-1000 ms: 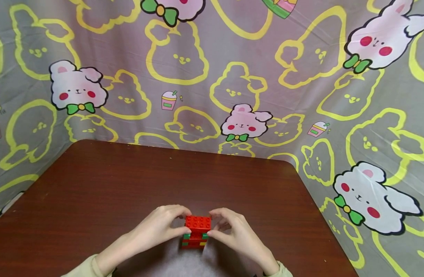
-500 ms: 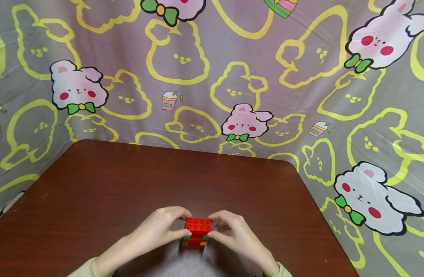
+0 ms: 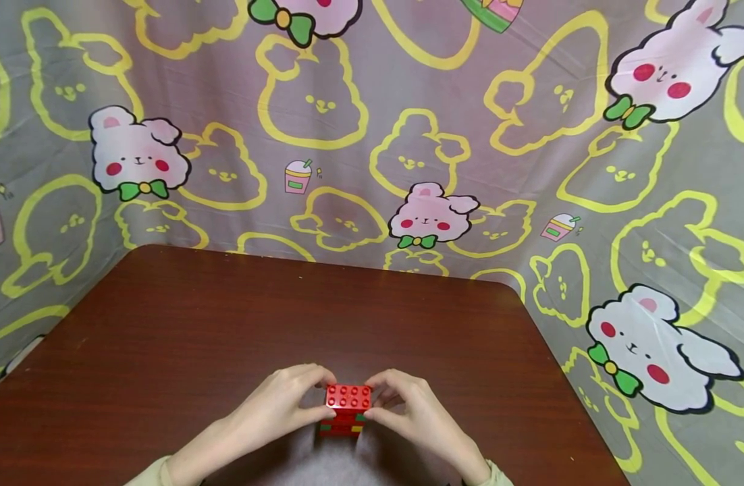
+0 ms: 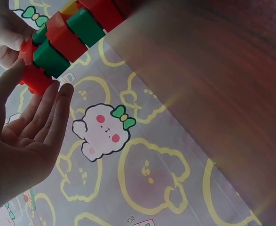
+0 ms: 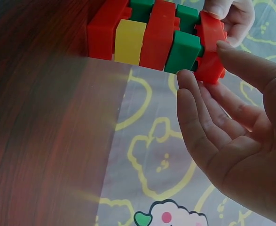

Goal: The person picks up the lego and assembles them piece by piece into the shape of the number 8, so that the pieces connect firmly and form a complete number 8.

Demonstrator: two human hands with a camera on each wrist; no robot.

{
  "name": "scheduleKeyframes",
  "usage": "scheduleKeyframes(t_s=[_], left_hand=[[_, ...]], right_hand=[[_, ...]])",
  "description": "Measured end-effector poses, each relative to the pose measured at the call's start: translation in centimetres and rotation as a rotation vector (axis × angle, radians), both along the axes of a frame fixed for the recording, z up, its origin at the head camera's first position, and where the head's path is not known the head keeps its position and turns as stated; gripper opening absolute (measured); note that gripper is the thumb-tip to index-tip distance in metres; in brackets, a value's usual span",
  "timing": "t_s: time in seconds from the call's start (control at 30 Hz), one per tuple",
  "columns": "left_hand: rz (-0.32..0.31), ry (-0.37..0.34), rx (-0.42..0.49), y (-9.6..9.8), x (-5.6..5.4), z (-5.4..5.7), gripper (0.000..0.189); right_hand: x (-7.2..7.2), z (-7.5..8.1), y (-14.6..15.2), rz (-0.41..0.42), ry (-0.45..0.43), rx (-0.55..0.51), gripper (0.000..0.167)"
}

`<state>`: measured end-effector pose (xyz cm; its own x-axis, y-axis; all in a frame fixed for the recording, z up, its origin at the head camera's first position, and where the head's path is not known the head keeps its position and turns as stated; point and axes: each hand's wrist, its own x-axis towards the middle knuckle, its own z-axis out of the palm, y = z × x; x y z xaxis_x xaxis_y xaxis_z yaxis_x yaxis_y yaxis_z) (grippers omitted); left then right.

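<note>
In the head view, a stack of toy building bricks stands near the front of the table, with a red eight-stud brick (image 3: 348, 397) on top. My left hand (image 3: 281, 397) pinches that brick at its left end between thumb and fingers. At its right end my right hand (image 3: 411, 405) does the same. Two green bricks (image 5: 182, 52) lie side by side under the top brick, and their studs show in a narrow gap. Below them come a red brick (image 5: 159, 37), then a yellow brick (image 5: 130, 42) beside a green one, and a red brick (image 5: 106, 30) at the base.
The dark brown wooden table (image 3: 299, 310) stretches away behind the stack. A grey curtain (image 3: 341, 88) printed with cartoon rabbits encloses its back and sides. Pale sleeves (image 3: 150, 472) show at the near edge.
The top red brick has come slightly down and toward me over the stack, so less of the green bricks shows beneath it. Both hands keep their hold and have moved only slightly.
</note>
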<state>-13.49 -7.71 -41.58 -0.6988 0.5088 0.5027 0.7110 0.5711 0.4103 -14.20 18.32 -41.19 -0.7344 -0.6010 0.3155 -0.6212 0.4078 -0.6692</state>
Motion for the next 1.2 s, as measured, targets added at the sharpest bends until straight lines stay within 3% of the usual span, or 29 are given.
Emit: scheduleKeyframes(t_s=[0.13,0.33,0.43,0.8,1.2], left_hand=[[-0.011,-0.013,0.029,0.06,0.08,-0.07,0.029],[-0.051,-0.133,0.095,-0.03,0.07,-0.04,0.025],[-0.058,-0.159,0.111,-0.04,-0.02,-0.07,0.025],[-0.056,-0.143,0.129,0.15,-0.12,-0.44,0.025],[-0.059,-0.163,0.132,0.0,-0.14,-0.5,0.026]], right_hand=[[-0.02,-0.02,0.01,0.004,0.012,-0.002,0.028],[-0.05,-0.01,-0.01,0.006,0.021,0.001,0.028],[-0.07,0.01,-0.05,0.006,0.019,0.004,0.027],[-0.21,-0.1,-0.11,0.012,0.041,0.002,0.027],[-0.18,0.22,-0.21,0.003,-0.006,-0.01,0.026]])
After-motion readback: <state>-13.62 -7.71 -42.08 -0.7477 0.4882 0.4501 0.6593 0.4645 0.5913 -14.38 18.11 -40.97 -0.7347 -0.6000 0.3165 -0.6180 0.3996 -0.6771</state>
